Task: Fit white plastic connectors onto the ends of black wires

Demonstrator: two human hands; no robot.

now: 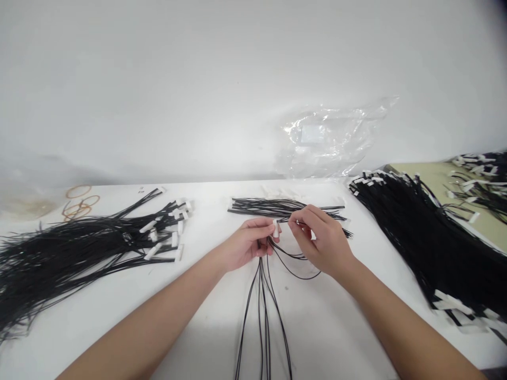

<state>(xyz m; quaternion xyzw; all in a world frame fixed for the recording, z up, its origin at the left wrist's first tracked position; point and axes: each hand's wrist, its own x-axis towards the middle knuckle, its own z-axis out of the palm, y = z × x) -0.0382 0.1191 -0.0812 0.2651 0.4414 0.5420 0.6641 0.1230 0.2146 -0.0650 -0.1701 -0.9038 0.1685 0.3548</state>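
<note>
Between thumb and fingers, my left hand (253,237) pinches a white connector (276,228) above the middle of the table. Several black wires (261,301) hang from that hand toward the table's front, and some loop out to the right. My right hand (317,235) is closed just right of the connector, with thumb and forefinger pinching a thin black wire (283,219) near the connector. Whether the wire's end sits inside the connector cannot be made out. Just behind both hands lies a small bundle of black wires (269,206) with white ends.
On the left lies a large bundle of black wires (79,258) with white connectors, and orange rubber bands (79,208) behind it. A thick wire bundle (428,237) lies right. A clear plastic bag (328,140) rests against the wall; more harnesses (483,169) are at far right.
</note>
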